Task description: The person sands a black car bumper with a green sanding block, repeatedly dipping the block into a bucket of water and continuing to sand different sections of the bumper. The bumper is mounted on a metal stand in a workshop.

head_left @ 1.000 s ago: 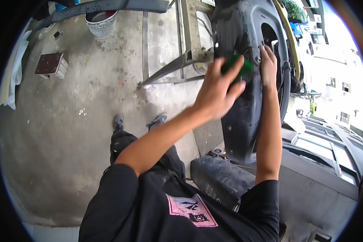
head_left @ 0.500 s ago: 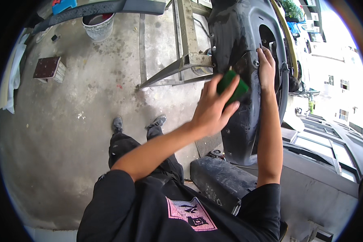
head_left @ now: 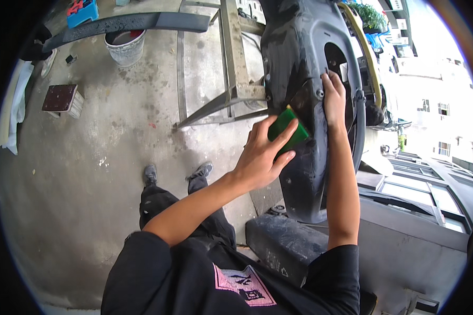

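A dark grey car bumper (head_left: 311, 173) extends away from me, right of centre, its surface scuffed and patchy. My left hand (head_left: 263, 155) is closed around a green rectangular block (head_left: 290, 132) with a small yellowish corner. The block lies at the bumper's left side, against or just over a darker patch; exact contact cannot be made out. My right hand (head_left: 335, 100) grips the bumper's edge beside an oval opening, its fingertips at the rim. Both forearms reach forward, the right one running along the bumper.
A metal frame stand (head_left: 234, 94) stands left of the bumper. Farther left are a bucket (head_left: 126, 48), a long dark trim piece (head_left: 136, 22), a small stool (head_left: 63, 100) and another person's shoe (head_left: 49, 63). A dark box-like piece (head_left: 284, 241) lies near my body.
The view has shifted, so the bumper appears lower and farther left. My left hand with the green block has slid slightly toward me along the bumper. My right hand keeps its place.
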The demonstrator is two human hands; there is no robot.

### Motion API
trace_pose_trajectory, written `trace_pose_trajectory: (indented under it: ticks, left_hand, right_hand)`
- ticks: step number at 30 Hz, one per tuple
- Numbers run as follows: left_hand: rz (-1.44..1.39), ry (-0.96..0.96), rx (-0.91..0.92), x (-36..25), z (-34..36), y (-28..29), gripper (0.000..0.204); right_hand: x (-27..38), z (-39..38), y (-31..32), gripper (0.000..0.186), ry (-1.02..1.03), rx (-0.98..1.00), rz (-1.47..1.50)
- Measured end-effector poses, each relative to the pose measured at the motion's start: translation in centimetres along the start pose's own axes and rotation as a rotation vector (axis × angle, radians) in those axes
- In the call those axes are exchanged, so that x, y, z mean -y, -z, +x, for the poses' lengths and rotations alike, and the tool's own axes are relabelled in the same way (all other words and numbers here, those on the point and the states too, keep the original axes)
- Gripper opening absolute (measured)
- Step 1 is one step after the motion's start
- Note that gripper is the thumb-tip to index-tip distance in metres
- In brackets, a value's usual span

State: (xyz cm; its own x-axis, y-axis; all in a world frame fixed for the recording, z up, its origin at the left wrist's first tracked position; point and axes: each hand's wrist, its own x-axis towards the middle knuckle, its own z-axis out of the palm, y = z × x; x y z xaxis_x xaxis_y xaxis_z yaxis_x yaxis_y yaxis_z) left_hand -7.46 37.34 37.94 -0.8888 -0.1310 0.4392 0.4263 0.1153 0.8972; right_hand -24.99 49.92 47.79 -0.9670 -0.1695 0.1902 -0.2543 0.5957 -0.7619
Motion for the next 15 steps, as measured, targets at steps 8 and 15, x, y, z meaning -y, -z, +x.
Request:
trace_pose_trajectory:
  ticks: [8, 15]
  left_hand:
    - [-0.014, -0.026, -0.050, 0.0, 0.2, -0.2, 0.066]
    - [-0.030, -0.004, -0.066, -0.3, 2.7, 0.8, 0.063]
  right_hand:
    - [-0.2, 0.0, -0.1, 0.029, -0.034, -0.002, -0.026]
    - [-0.4, 0.5, -0.2, 0.029, -0.017, 0.019, -0.014]
